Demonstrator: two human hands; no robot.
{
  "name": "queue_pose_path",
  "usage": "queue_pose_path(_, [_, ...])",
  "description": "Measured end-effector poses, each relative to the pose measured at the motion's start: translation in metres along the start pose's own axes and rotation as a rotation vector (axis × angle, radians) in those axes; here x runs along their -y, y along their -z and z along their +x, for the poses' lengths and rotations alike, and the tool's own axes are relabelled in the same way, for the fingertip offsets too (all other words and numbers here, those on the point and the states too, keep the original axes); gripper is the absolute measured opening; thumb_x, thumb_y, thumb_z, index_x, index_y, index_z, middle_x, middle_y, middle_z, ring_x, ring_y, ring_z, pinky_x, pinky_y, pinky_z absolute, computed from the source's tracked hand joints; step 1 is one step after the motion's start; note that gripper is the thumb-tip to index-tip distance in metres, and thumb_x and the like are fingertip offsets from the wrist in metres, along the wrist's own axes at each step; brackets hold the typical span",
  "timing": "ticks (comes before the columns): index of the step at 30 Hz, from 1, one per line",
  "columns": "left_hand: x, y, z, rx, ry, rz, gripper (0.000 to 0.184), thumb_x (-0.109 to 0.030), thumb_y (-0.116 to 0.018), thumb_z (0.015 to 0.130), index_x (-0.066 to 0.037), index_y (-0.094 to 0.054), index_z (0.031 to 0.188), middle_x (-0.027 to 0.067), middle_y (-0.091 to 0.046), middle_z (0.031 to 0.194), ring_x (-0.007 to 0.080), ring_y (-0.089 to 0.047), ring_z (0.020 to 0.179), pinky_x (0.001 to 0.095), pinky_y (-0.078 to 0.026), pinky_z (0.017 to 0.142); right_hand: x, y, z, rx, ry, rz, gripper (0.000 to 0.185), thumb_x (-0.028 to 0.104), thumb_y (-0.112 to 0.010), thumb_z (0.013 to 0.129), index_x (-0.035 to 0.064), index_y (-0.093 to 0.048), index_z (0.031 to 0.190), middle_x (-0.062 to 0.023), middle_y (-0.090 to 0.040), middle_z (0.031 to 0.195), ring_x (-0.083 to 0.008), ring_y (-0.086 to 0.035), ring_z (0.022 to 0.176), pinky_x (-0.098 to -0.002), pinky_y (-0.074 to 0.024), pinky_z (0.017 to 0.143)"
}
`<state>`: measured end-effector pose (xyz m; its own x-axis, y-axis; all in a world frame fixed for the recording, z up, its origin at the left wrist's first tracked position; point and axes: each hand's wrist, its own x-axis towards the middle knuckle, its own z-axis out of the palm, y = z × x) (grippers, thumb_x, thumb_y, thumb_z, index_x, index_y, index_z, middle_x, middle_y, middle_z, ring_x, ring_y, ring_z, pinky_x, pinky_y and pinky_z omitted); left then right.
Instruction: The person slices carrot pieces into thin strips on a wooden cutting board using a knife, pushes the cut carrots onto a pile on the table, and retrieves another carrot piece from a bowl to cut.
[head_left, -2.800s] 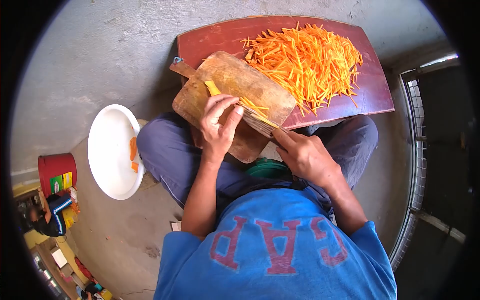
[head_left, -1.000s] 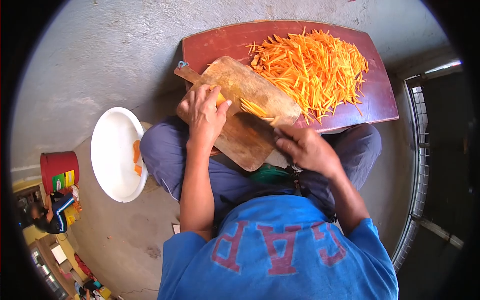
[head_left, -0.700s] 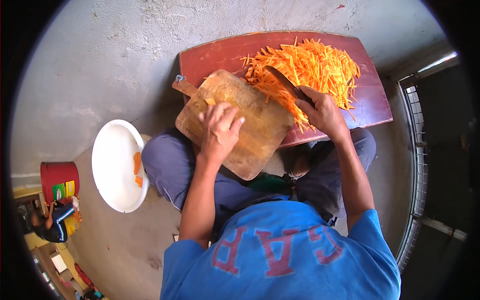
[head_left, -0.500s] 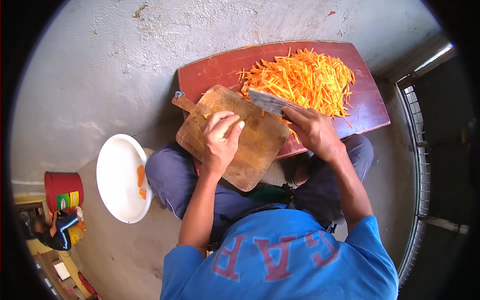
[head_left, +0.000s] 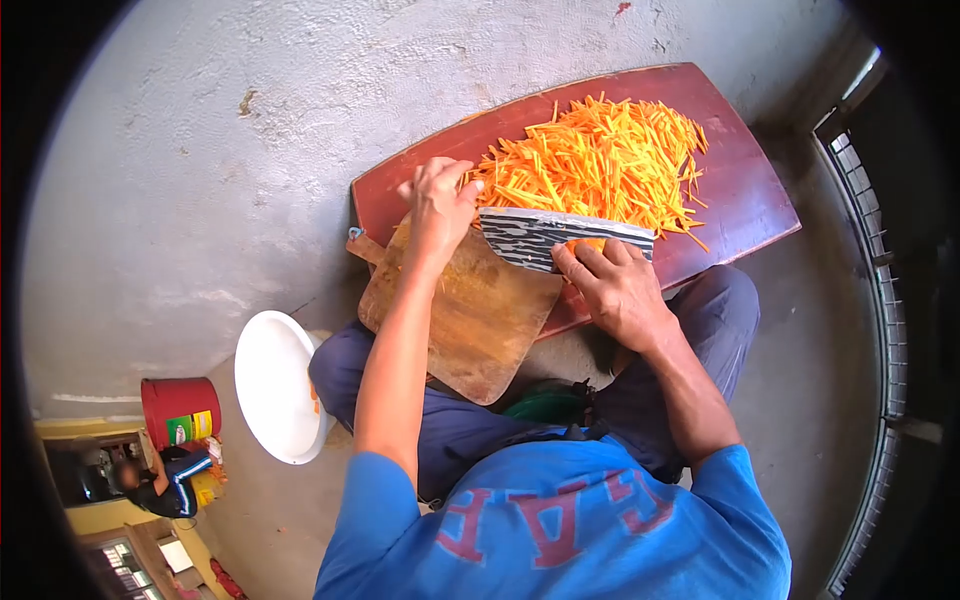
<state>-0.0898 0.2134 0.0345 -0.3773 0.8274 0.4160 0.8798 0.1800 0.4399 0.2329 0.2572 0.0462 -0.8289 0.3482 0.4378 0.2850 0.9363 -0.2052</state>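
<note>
My right hand (head_left: 618, 295) is closed on a broad kitchen knife (head_left: 530, 238) with a dark-and-white patterned blade. The blade lies along the near edge of a heap of carrot strips (head_left: 600, 160), and some orange carrot shows beside my right fingers. At the heap's left edge is my left hand (head_left: 440, 210), thumb and bent fingers apart, touching or nearly touching strips there. A worn wooden cutting board (head_left: 470, 310) sits below the knife, partly over the edge of the red tabletop (head_left: 740, 190). My left forearm crosses part of the board.
A white basin (head_left: 270, 390) stands on the floor to the left, a bit of carrot showing near its right rim. Beyond it are a red bucket (head_left: 180, 400) and another person (head_left: 170, 480). A wall (head_left: 300, 120) runs behind the tabletop; a metal grille (head_left: 880, 260) stands right.
My left hand has moved up from the cutting board to the carrot heap. The knife has turned nearly level and come down to the heap's near edge. The view has shifted slightly.
</note>
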Motion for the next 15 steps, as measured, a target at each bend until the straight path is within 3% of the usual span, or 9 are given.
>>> queue_pose_path(6, [-0.014,0.004,-0.014,-0.009,0.145,-0.396,0.036,-0.025,-0.092,0.096,-0.003,-0.086,0.124,0.0146,-0.080,0.126,0.0320,-0.074,0.123,0.0473,-0.049,0.113,-0.010,0.011,-0.002,-0.009,-0.140,0.080,0.054,0.010,-0.080,0.093,0.0070,-0.074,0.147,-0.0118,-0.079,0.124,-0.0344,-0.072,0.102,-0.0466,-0.0633,0.084])
queue_pose_path(10, [-0.034,0.006,-0.062,0.158,0.106,0.146,0.023,-0.019,-0.092,0.095,-0.005,-0.087,0.113,0.0119,-0.078,0.126,0.0306,-0.074,0.118,0.0454,-0.049,0.116,-0.014,0.016,-0.003,-0.078,-0.256,0.311,0.050,0.004,-0.081,0.095,0.0018,-0.074,0.145,-0.0203,-0.082,0.121,-0.0426,-0.079,0.099,-0.0520,-0.0642,0.082])
queue_pose_path(11, [-0.039,0.003,-0.072,0.202,0.077,0.127,0.018,-0.018,-0.090,0.092,-0.005,-0.085,0.104,0.0100,-0.077,0.114,0.0324,-0.071,0.113,0.0460,-0.043,0.113,-0.012,0.020,-0.002,-0.059,-0.287,0.350,0.050,0.005,-0.081,0.096,0.0014,-0.074,0.145,-0.0214,-0.081,0.120,-0.0438,-0.079,0.099,-0.0524,-0.0639,0.082])
queue_pose_path(14, [-0.033,-0.014,-0.087,0.151,0.061,-0.077,0.016,-0.019,-0.089,0.092,-0.005,-0.085,0.100,0.0111,-0.075,0.105,0.0322,-0.070,0.113,0.0493,-0.041,0.105,-0.008,0.018,-0.001,-0.070,-0.272,0.404,0.044,0.009,-0.079,0.100,0.0029,-0.072,0.143,-0.0231,-0.078,0.106,-0.0446,-0.077,0.093,-0.0552,-0.0609,0.078])
queue_pose_path(15, [-0.038,-0.013,-0.086,0.135,0.065,-0.065,0.009,-0.012,-0.085,0.093,-0.005,-0.082,0.097,0.0111,-0.075,0.105,0.0345,-0.070,0.111,0.0493,-0.042,0.103,-0.008,0.017,-0.001,-0.087,-0.253,0.408,0.041,0.011,-0.078,0.101,0.0039,-0.071,0.141,-0.0234,-0.076,0.099,-0.0444,-0.076,0.091,-0.0564,-0.0595,0.076])
